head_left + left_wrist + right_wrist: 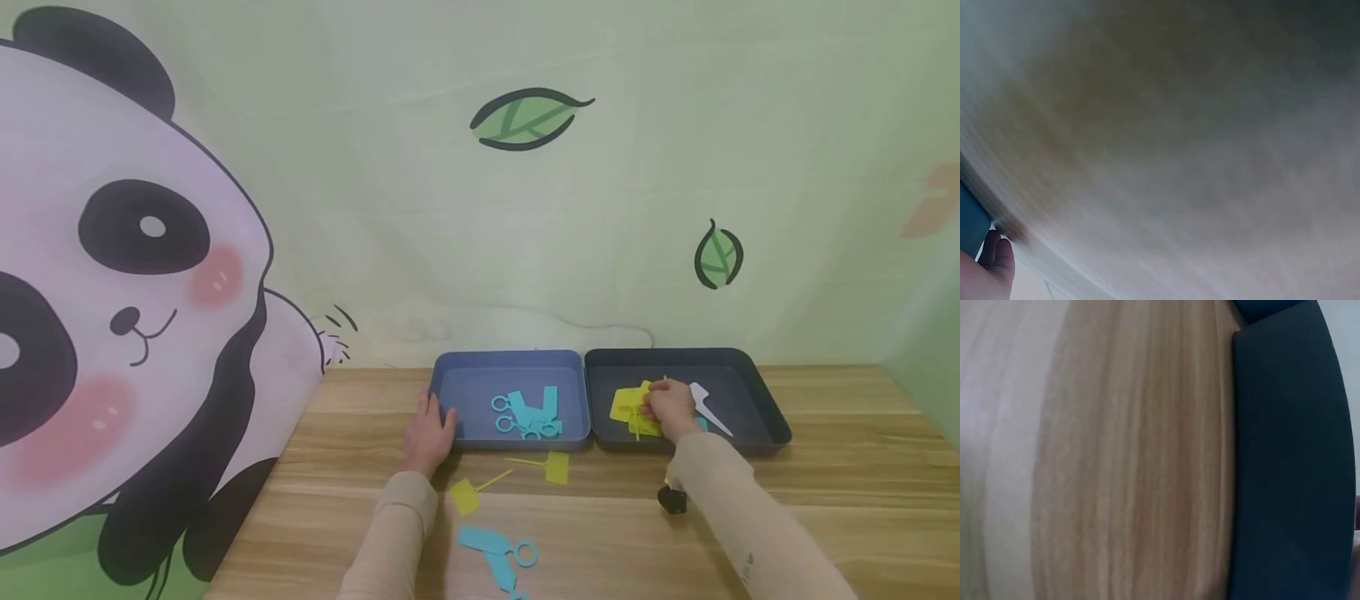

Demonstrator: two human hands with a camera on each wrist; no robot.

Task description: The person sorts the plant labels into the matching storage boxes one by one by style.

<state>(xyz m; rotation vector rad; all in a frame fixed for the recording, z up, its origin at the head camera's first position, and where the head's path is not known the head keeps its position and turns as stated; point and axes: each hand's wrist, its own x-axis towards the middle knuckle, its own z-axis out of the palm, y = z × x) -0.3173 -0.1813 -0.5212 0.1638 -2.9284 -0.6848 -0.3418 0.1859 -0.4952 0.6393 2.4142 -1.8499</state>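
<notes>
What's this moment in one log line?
left hand: at blue tray, near-left corner | right hand: at yellow tags in dark tray, grip unclear | blue tray: cyan tags | table: two yellow tags, loose cyan tags

— Left tray (461, 400)?
— Tabletop (600, 533), back; ring-ended tags (517, 404) inside, left hand (429, 433) at left front corner.
— Right tray (761, 417)?
— Just beside it. Flag tags (626, 406) inside, T-shaped plant label (708, 406) to their right, right hand (672, 408) between.
— Before the left tray?
— Two loose flag tags (557, 467); nearer, two loose ring-ended tags (482, 539), overlapping.
</notes>
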